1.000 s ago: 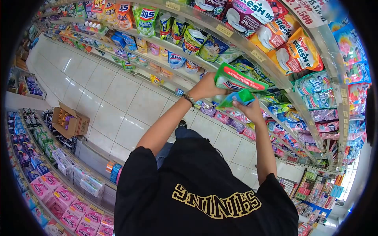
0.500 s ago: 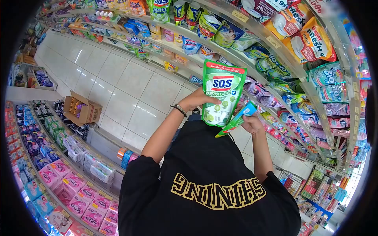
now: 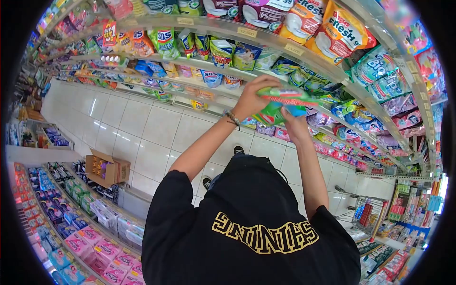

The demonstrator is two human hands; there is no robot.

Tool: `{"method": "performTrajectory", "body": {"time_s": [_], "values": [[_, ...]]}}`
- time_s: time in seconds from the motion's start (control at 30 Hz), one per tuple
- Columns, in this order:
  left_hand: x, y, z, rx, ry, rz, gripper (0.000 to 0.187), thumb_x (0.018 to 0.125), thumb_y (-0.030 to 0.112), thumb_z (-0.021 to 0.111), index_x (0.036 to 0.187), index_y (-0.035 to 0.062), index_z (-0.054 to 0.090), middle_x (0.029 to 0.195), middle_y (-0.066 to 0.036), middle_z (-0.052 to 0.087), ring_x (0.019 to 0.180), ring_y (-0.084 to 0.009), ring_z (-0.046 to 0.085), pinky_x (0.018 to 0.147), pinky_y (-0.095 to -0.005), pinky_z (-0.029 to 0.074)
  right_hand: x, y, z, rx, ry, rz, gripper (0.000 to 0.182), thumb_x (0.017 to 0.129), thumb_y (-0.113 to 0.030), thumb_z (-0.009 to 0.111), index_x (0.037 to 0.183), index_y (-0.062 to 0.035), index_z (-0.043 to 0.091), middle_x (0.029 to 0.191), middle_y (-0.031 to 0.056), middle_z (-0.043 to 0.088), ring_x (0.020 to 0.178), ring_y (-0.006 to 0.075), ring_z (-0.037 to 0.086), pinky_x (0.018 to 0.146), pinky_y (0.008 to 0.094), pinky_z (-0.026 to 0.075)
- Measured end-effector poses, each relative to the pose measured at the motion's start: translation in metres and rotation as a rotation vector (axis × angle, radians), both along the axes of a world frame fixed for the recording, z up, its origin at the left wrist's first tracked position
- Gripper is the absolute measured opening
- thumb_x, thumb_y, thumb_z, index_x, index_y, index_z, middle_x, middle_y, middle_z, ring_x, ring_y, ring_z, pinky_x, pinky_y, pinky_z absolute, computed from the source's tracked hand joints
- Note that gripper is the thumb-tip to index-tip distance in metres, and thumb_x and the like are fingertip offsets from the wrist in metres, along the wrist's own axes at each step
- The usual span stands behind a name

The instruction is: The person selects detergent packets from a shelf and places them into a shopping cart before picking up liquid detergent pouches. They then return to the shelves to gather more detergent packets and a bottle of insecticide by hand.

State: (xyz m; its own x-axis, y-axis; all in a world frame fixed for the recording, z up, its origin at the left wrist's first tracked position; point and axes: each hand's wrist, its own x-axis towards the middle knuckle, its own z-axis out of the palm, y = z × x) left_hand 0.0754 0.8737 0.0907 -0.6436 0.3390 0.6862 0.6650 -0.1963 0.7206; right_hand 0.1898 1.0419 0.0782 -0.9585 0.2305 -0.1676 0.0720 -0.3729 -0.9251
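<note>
Green plastic pouch with a red band (image 3: pixel 292 98) and green-and-blue plastic pouch (image 3: pixel 270 114) were held close together, upper centre, slightly blurred. The first was grasped at its side by the left hand (image 3: pixel 251 98), the second by the right hand (image 3: pixel 296 127), seemingly so that neither slipped. Orange-and-white pouches (image 3: pixel 339 32), upper right, were shelved label-outward, probably for easy reading.

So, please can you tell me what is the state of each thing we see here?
Red-striped pouch: tilted, held in left hand, blurred; sealed or not, cannot tell.
Green-and-blue pouch: held in right hand, partly hidden.
Cardboard box: open, flaps up, goods inside.
Shelf: stocked with pouches.
Cart: upright on floor.
</note>
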Motion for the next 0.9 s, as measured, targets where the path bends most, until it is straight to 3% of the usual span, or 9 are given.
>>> {"method": "performTrajectory", "body": {"time_s": [0.27, 0.4, 0.47, 0.53, 0.6, 0.63, 0.77, 0.83, 0.9], "values": [[-0.057, 0.023, 0.008, -0.047, 0.087, -0.168, 0.038, 0.069, 0.007, 0.084, 0.106, 0.0082, 0.077, 0.114, -0.007, 0.071, 0.114, -0.0262, 0.064, 0.100, -0.0384, 0.049, -0.056, 0.018, -0.033, -0.462, 0.138, 0.042, 0.044, 0.093, -0.004, 0.066, 0.135, -0.0069, 0.053, 0.133, 0.0073, 0.060, 0.130, 0.0227, 0.052, 0.115, 0.0412, 0.038], [-0.079, 0.026, 0.001, -0.199, 0.235, 0.013, 0.036, 0.070, 0.008, 0.083, 0.106, 0.0118, 0.078, 0.116, -0.004, 0.072, 0.122, -0.0251, 0.058, 0.107, -0.0386, 0.043, -0.077, 0.018, -0.037, -0.488, 0.164, -0.006, 0.045, 0.092, -0.006, 0.066, 0.135, -0.0085, 0.054, 0.133, 0.0063, 0.061, 0.129, 0.0225, 0.054, 0.115, 0.0418, 0.039], [-0.082, 0.031, -0.004, -0.058, 0.030, -0.098, 0.041, 0.067, -0.006, 0.078, 0.102, 0.0148, 0.080, 0.113, -0.001, 0.074, 0.117, -0.0247, 0.060, 0.107, -0.0380, 0.040, -0.087, 0.020, -0.038, -0.492, 0.180, -0.009, 0.044, 0.092, -0.005, 0.065, 0.134, -0.0094, 0.054, 0.132, 0.0062, 0.062, 0.126, 0.0227, 0.056, 0.113, 0.0415, 0.041], [-0.090, 0.036, -0.012, -0.031, -0.006, -0.104, 0.036, 0.070, -0.006, 0.077, 0.101, 0.0123, 0.080, 0.111, -0.004, 0.075, 0.112, -0.0231, 0.065, 0.103, -0.0356, 0.045, -0.093, 0.021, -0.038, -0.533, 0.092, -0.013, 0.042, 0.091, -0.004, 0.064, 0.132, -0.0088, 0.055, 0.131, 0.0061, 0.062, 0.124, 0.0225, 0.057, 0.110, 0.0411, 0.042], [-0.096, 0.040, -0.018, 0.026, -0.223, -0.159, 0.032, 0.072, -0.008, 0.074, 0.100, 0.0074, 0.079, 0.106, -0.007, 0.076, 0.104, -0.0216, 0.069, 0.095, -0.0328, 0.052, -0.097, 0.021, -0.040, -0.543, 0.097, 0.003, 0.035, 0.093, -0.007, 0.065, 0.127, -0.0080, 0.059, 0.125, 0.0060, 0.065, 0.119, 0.0219, 0.061, 0.107, 0.0394, 0.045], [-0.096, 0.043, -0.021, 0.040, -0.215, -0.086, 0.034, 0.071, -0.015, 0.068, 0.098, 0.0027, 0.078, 0.103, -0.011, 0.076, 0.099, -0.0203, 0.072, 0.089, -0.0295, 0.055, -0.100, 0.022, -0.040, -0.512, 0.046, -0.003, 0.030, 0.093, -0.008, 0.066, 0.123, -0.0078, 0.060, 0.120, 0.0056, 0.067, 0.114, 0.0215, 0.063, 0.104, 0.0387, 0.047], [-0.106, 0.046, -0.037, 0.043, -0.277, -0.062, 0.031, 0.070, -0.011, 0.071, 0.097, 0.0019, 0.077, 0.102, -0.010, 0.076, 0.098, -0.0183, 0.071, 0.089, -0.0304, 0.054, -0.109, 0.033, -0.047, -0.353, -0.032, -0.054, 0.021, 0.092, -0.011, 0.070, 0.113, -0.0090, 0.064, 0.108, 0.0038, 0.070, 0.102, 0.0200, 0.068, 0.096, 0.0366, 0.052], [-0.107, 0.052, -0.041, -0.071, -0.499, 0.122, 0.026, 0.067, -0.007, 0.072, 0.092, 0.0011, 0.076, 0.091, -0.010, 0.076, 0.083, -0.0153, 0.071, 0.078, -0.0306, 0.055, -0.110, 0.035, -0.044, -0.309, -0.048, -0.075, 0.021, 0.092, -0.010, 0.071, 0.112, -0.0094, 0.064, 0.108, 0.0036, 0.070, 0.102, 0.0195, 0.068, 0.094, 0.0363, 0.053], [-0.107, 0.057, -0.042, -0.060, -0.470, 0.176, 0.024, 0.066, -0.004, 0.073, 0.090, 0.0009, 0.076, 0.086, -0.010, 0.076, 0.078, -0.0144, 0.070, 0.074, -0.0313, 0.054, -0.108, 0.034, -0.035, -0.258, -0.057, -0.088, 0.021, 0.091, -0.010, 0.072, 0.111, -0.0097, 0.064, 0.108, 0.0035, 0.070, 0.101, 0.0191, 0.068, 0.093, 0.0361, 0.053]]}}
